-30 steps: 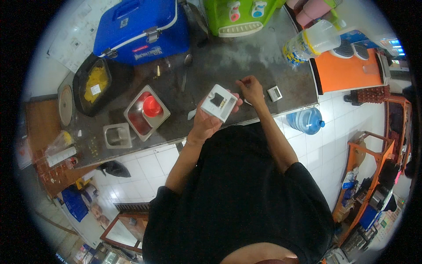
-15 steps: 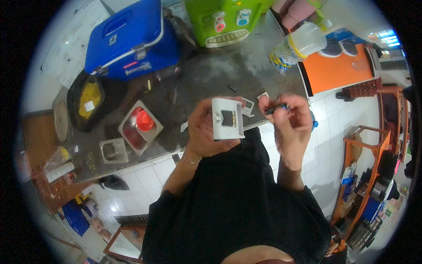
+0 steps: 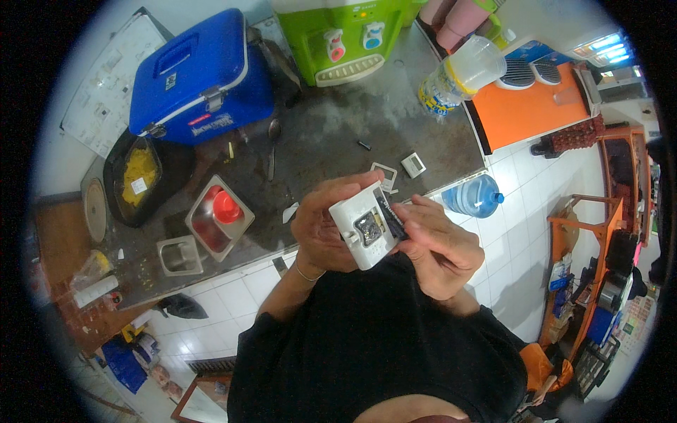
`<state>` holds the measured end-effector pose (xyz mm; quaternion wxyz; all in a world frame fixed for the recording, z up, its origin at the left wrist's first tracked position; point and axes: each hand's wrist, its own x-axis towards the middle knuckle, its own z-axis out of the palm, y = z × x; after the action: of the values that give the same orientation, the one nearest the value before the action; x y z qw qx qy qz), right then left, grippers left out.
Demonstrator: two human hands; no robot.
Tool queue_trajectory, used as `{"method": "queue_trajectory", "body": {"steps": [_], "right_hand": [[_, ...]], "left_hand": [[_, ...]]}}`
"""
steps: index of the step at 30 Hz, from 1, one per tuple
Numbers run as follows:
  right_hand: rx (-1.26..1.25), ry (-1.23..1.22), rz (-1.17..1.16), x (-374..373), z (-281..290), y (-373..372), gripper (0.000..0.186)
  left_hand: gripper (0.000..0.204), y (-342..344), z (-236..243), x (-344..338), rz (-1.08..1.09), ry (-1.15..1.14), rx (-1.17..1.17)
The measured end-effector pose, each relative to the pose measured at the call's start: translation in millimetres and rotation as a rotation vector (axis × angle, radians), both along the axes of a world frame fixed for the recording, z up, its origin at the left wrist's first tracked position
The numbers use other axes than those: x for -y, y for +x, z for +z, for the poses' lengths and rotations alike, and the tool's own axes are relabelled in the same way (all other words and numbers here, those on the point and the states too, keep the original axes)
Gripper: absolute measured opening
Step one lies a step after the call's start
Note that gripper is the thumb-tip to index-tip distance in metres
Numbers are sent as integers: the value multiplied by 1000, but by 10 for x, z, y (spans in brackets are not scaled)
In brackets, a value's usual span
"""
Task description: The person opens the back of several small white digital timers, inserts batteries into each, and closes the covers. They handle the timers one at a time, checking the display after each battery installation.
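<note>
A small white plastic device with a dark square window is in my left hand, its fingers wrapped around the far side and left edge. My right hand pinches a black battery at the open right side of the device. The battery lies along that side, touching it or nearly so; how deep it sits I cannot tell. Beyond my hands on the dark counter lie a white plastic frame, a small white gadget with a grey screen and another dark battery.
Left on the counter are a blue cooler box, a black tray with yellow food, two metal pans and a spoon. A green water dispenser stands at the back. A water bottle is at the right.
My right hand has moved left and down, bringing the battery against the device's side. My left hand has tilted the device. The view has shifted slightly.
</note>
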<state>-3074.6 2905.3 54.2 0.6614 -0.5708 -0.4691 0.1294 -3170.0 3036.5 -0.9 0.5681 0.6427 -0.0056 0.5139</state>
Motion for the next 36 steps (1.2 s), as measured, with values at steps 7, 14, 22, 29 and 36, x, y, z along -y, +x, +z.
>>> {"method": "queue_trajectory", "body": {"steps": [7,14,22,29,36], "right_hand": [[-529,-204,268,92,163,75,18],[-1077,-166,488,74,-115,188,12],[-1134,-18,477,34,-210,112,39],[-1132,43,490,20,-274,133,38],[-835,-131,301,-10,-93,128,25]], "left_hand": [[70,-68,-44,41,-82,-44,55],[68,-184,118,57,-69,86,-174],[67,-96,502,-13,313,337,-468],[66,5,564,44,391,341,-517],[54,62,430,17,-92,-393,-388]]}}
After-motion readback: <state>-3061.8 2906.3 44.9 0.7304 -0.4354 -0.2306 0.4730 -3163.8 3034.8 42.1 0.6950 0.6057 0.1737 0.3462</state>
